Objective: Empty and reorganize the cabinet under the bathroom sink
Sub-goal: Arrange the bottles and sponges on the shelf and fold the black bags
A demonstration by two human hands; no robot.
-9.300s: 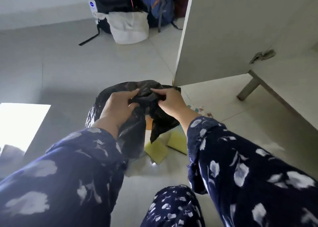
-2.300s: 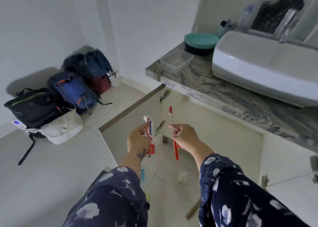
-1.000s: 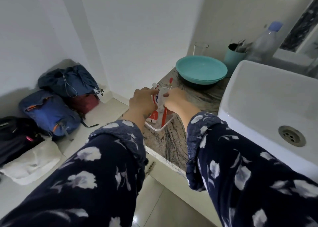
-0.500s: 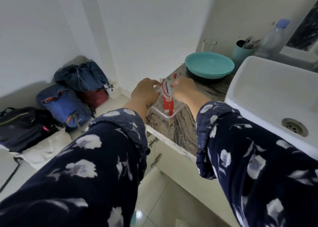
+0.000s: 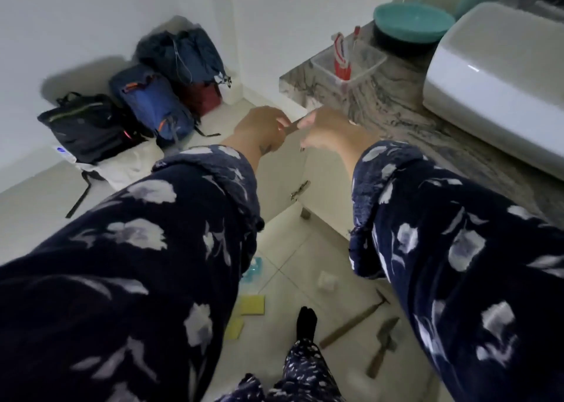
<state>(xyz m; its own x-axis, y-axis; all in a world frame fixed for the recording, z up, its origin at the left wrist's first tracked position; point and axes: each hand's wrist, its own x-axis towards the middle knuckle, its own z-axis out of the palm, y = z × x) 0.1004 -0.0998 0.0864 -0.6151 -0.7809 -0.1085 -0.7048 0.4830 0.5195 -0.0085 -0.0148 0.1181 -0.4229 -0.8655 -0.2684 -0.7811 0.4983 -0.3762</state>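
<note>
A clear plastic container stands at the corner of the marble countertop. A red-and-white toothpaste tube and a red toothbrush stand upright in it. My left hand and my right hand hover close together below the counter's edge, over the top of the open white cabinet door. Their fingers are loosely curled and I see nothing held. The picture is blurred there.
A teal bowl and the white sink are on the counter. On the tiled floor lie yellow sponges, a small white piece, a hammer and another hand tool. Bags are piled against the wall.
Both hands let go of the toothpaste and toothbrush, which now stand in the container. The hands have drawn back from the counter, and my view has tipped down toward the floor.
</note>
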